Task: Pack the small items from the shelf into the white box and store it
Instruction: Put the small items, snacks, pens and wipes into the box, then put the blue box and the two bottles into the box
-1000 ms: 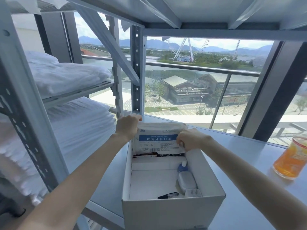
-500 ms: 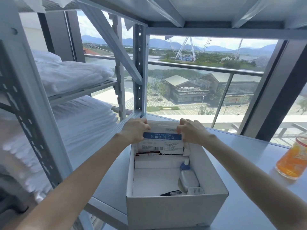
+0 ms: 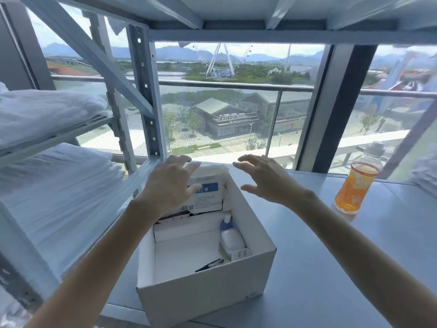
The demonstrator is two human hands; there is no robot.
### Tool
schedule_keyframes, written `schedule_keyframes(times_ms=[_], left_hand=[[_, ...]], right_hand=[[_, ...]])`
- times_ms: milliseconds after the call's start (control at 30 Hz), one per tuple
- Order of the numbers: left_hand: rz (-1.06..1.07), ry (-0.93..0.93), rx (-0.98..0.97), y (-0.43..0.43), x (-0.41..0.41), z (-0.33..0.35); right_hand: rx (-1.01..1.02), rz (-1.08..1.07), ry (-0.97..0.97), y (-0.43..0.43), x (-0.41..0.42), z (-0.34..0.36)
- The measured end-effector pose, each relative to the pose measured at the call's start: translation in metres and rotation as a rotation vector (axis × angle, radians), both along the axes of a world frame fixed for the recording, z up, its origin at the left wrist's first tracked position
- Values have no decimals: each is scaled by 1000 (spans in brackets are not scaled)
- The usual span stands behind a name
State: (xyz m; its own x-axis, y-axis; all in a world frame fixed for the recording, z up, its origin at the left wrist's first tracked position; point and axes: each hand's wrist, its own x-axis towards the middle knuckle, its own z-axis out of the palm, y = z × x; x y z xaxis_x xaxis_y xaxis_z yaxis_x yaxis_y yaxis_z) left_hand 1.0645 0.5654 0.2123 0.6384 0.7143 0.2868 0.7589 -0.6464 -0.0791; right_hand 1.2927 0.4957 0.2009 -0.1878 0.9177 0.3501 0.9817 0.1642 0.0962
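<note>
An open white box (image 3: 203, 297) stands on the grey shelf surface. A white packet of masks with a blue label (image 3: 208, 192) leans upright against the box's far wall. Inside at the right lie a small white bottle with a blue cap (image 3: 230, 237), a white plug-like piece (image 3: 241, 254) and a black pen-like item (image 3: 209, 265). My left hand (image 3: 170, 185) hovers with spread fingers over the packet's left part. My right hand (image 3: 264, 178) is spread in the air above the box's far right corner, holding nothing.
A bottle of orange drink (image 3: 357, 183) stands on the shelf at the right. Folded white linen (image 3: 54, 185) fills the shelves at the left. A perforated metal upright (image 3: 146, 95) rises behind the box, and a window with a railing is beyond.
Both hands have let go of the mask packet, which now sits lower in the box against its far wall. The fingers have spread open above it.
</note>
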Motion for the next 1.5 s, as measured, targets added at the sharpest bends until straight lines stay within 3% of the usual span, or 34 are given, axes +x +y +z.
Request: schedule_keyframes(times_ms=[133, 233, 367, 767, 933, 1133, 1333, 1433, 1500], left_hand=[[-85, -40, -78, -57, 34, 9], [-190, -59, -131, -101, 69, 4], [-357, -44, -70, -157, 125, -25], [-655, 102, -345, -245, 323, -122], [-671, 141, -446, -269, 403, -156], [-711, 22, -497, -277, 494, -160], [-745, 79, -646, -246, 507, -173], [-837, -15, -606, -234, 481, -166], [-857, -220, -493, -228, 461, -148]], right_hand=[[190, -128, 9, -82, 23, -10], [224, -260, 99, -141, 42, -26], [110, -467, 202, -211, 79, -56], [-227, -889, 327, -383, 226, -97], [-321, -901, 305, -405, 305, -112], [-440, -907, 352, -400, 388, -110], [-370, -722, 381, -405, 398, -120], [-384, -640, 663, -399, 398, -113], [-478, -553, 931, -386, 393, -100]])
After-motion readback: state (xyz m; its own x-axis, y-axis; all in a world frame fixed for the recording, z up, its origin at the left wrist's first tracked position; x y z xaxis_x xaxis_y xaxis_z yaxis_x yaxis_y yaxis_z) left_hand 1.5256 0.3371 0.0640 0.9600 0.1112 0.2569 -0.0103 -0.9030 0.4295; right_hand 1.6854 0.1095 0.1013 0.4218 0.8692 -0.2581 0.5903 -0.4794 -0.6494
